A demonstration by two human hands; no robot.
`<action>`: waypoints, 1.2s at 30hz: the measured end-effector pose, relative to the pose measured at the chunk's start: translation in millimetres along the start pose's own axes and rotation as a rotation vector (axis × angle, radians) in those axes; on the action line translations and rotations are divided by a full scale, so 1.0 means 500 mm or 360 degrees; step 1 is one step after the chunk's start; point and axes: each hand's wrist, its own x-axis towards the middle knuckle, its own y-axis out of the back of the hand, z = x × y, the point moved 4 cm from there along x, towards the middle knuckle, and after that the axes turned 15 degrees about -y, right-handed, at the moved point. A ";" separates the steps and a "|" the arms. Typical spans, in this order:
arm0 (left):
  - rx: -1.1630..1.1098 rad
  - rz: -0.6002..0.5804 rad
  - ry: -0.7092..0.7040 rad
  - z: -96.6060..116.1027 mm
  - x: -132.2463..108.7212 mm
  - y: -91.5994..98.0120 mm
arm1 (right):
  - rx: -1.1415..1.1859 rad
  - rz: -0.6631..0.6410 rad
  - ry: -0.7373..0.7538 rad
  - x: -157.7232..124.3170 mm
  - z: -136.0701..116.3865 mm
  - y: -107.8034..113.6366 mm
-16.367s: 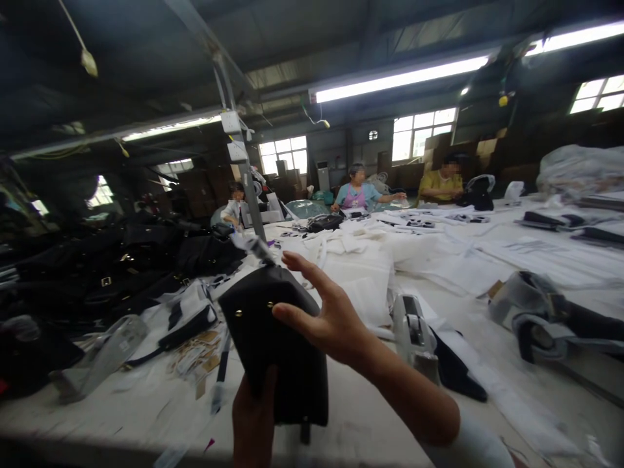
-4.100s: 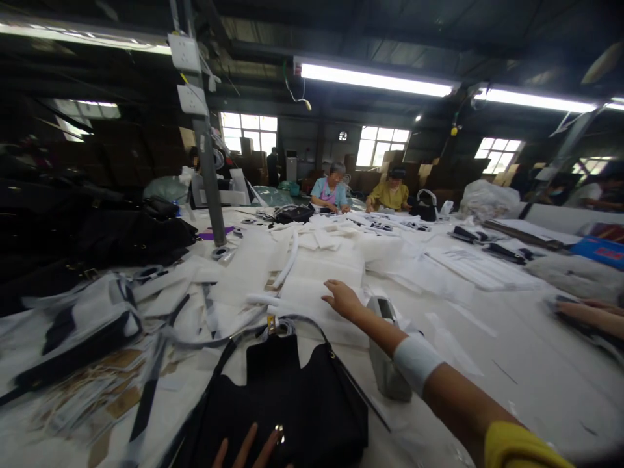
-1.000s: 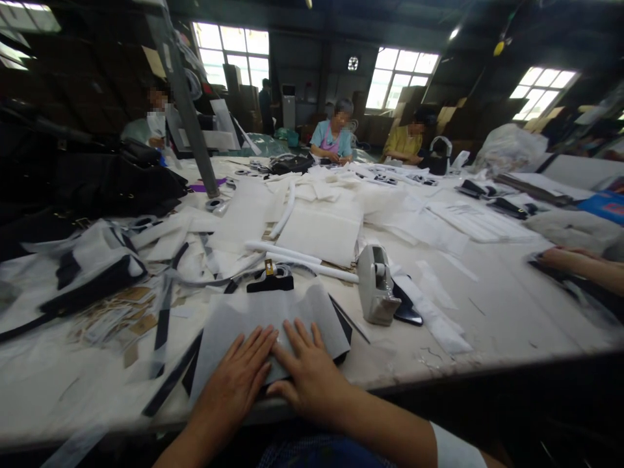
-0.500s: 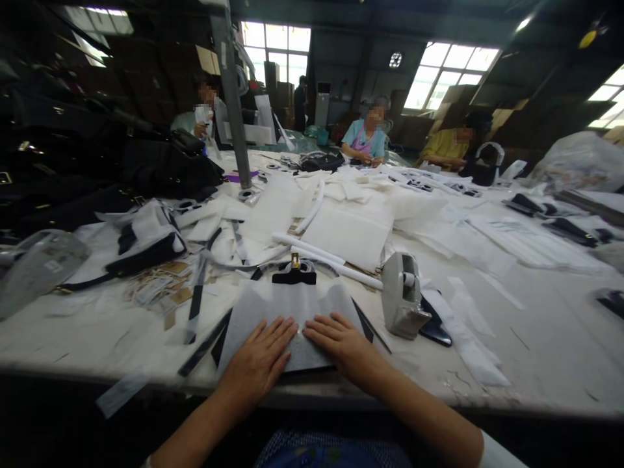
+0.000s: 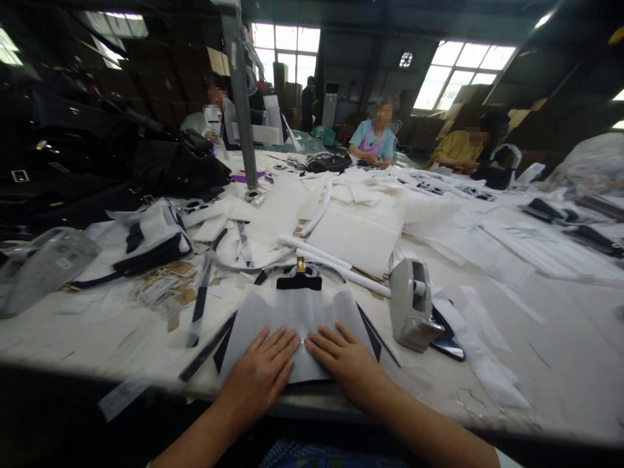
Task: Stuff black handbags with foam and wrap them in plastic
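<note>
A white foam sheet (image 5: pixel 297 312) lies over a black bag (image 5: pixel 373 335), whose dark edges show at the sides and front. My left hand (image 5: pixel 266 364) rests flat on the sheet's left half, fingers stretched out. On the right half, my right hand (image 5: pixel 344 361) also lies flat, its fingertips close to the left hand's. Beyond the sheet a black flap with a gold clasp (image 5: pixel 301 265) sticks up. The bag's handle, partly wrapped in clear film, arches behind it. Dark straps (image 5: pixel 207 348) extend on both sides.
A grey tape dispenser (image 5: pixel 412 305) stands right of the bag. White foam sheets (image 5: pixel 358 237) and tubes cover the table's middle. Tags (image 5: pixel 170 286) lie left, near a heap of black bags (image 5: pixel 73 169). A metal post (image 5: pixel 241 97) rises beyond. Several people sit or stand across the table.
The view has shifted slightly, so the scene sits a little further right. Both hands stay flat on the foam sheet, with little visible movement over it.
</note>
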 end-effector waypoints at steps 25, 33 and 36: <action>-0.0075 -0.0398 0.0052 -0.007 0.051 0.049 | 0.0055 -0.0050 -0.0032 0.014 -0.013 0.025; -0.0182 -0.0427 -0.0080 -0.065 0.032 0.043 | 0.0085 0.0025 -0.0167 0.021 0.029 0.048; -0.0170 -0.0399 -0.0109 -0.072 0.018 0.032 | 0.0070 0.0127 -0.0212 0.010 0.038 0.041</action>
